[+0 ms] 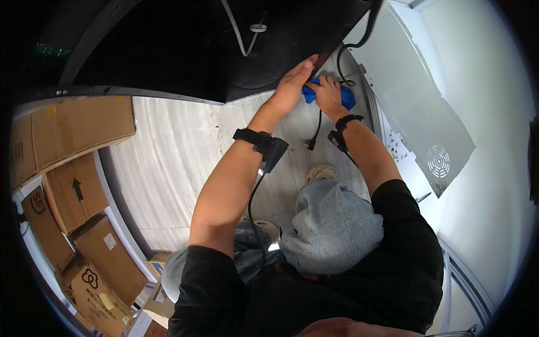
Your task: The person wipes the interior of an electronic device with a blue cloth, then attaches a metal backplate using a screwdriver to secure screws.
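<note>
My left hand (292, 87) lies with fingers stretched out against the lower edge of a large black cabinet (185, 67). Just right of it, my right hand (329, 96) presses down with bent fingers on a crumpled blue cloth (348, 98) beside the cabinet's corner. Part of the cloth is hidden under that hand. From beneath it a black power cord runs toward me, and its plug (310, 144) rests on the floor. Another black cable (341, 62) curls down beyond my right hand.
A grey metal panel (415, 90) with a round vent leans along the right side by a white wall (494, 112). Cardboard boxes (84, 126) are stacked at the left. Below the cabinet spreads a pale wood-look floor (174, 163). A white cable (238, 33) hangs on the cabinet.
</note>
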{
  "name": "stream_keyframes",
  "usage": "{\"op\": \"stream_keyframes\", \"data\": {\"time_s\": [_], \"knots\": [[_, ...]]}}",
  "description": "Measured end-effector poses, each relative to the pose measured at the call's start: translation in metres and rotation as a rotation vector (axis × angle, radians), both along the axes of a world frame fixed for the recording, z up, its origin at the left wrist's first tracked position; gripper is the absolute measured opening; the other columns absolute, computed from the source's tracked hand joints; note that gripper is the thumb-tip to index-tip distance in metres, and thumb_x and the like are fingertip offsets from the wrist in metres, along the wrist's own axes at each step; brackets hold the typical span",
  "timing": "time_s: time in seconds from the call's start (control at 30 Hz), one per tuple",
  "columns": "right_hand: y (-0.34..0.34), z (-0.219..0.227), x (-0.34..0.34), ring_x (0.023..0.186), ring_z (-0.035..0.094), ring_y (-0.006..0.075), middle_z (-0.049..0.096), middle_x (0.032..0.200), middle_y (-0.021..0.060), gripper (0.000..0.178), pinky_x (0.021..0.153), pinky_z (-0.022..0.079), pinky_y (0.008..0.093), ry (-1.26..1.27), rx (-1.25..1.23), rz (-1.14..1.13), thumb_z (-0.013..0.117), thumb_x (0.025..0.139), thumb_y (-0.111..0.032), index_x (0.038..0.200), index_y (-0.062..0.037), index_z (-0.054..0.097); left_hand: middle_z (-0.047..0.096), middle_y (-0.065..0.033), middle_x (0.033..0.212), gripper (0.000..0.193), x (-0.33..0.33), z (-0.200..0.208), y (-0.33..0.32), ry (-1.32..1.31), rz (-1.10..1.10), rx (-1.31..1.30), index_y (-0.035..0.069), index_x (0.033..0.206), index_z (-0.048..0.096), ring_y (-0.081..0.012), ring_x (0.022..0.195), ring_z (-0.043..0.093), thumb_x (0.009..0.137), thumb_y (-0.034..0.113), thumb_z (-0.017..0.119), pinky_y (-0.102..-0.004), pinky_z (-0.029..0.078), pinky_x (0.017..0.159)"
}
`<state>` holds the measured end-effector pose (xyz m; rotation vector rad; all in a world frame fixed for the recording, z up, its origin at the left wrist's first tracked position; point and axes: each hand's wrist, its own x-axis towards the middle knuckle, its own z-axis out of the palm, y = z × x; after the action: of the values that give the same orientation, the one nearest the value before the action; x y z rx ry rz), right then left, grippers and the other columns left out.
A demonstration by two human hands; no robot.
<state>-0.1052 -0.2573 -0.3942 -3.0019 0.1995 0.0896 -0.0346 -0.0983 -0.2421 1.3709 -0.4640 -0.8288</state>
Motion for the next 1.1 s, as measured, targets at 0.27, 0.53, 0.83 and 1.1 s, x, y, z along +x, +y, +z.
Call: {"op": "stream_keyframes", "data": {"time_s": [0.27, 0.53, 0.83, 1.1], "knots": [[0.010, -0.007, 0.007, 0.120, 0.048, 0.0331, 0.051, 0.127, 0.0123, 0.044, 0.101, 0.034, 0.0584, 0.208, -0.003, -0.081, 0.054, 0.086, -0.008, 0.126, -0.0262, 0.061, 0.040, -0.0121, 0.147, 0.056, -0.010, -0.012, -0.002, -0.027, 0.048, 0.029, 0.007, 0.146, 0.036, -0.0231, 0.136, 0.036, 0.100, 0.037, 0.048, -0.0316, 0.028, 0.111], [0.067, 0.033, 0.007, 0.107, 0.057, 0.0409, 0.053, 0.120, 0.0211, 0.057, 0.086, 0.050, 0.0485, 0.187, 0.308, 0.187, 0.063, 0.074, 0.000, 0.128, -0.0066, 0.044, 0.066, -0.0082, 0.110, 0.026, -0.012, -0.086, 0.124, -0.086, 0.506, 0.344, 0.000, 0.113, 0.063, -0.0179, 0.096, 0.063, 0.087, 0.004, 0.063, -0.0306, 0.049, 0.086], [0.155, 0.032, 0.110, 0.118, 0.045, 0.0381, 0.039, 0.136, 0.0157, 0.066, 0.091, 0.044, 0.0567, -0.084, 0.220, 0.297, 0.070, 0.079, -0.018, 0.137, -0.0174, 0.039, 0.047, -0.0197, 0.132, 0.062, -0.010, -0.047, 0.189, -0.257, 0.959, 0.594, -0.001, 0.136, 0.036, -0.0280, 0.110, 0.058, 0.083, 0.005, 0.068, -0.0355, 0.055, 0.084], [0.163, 0.004, 0.111, 0.122, 0.044, 0.0387, 0.037, 0.142, 0.0142, 0.068, 0.095, 0.040, 0.0560, 0.156, 0.083, 0.299, 0.055, 0.086, -0.008, 0.145, -0.0344, 0.034, 0.047, -0.0223, 0.135, 0.075, 0.009, -0.041, 0.174, -0.403, 0.976, 0.479, 0.004, 0.143, 0.033, -0.0346, 0.118, 0.054, 0.079, 0.009, 0.074, -0.0385, 0.053, 0.086]]}}
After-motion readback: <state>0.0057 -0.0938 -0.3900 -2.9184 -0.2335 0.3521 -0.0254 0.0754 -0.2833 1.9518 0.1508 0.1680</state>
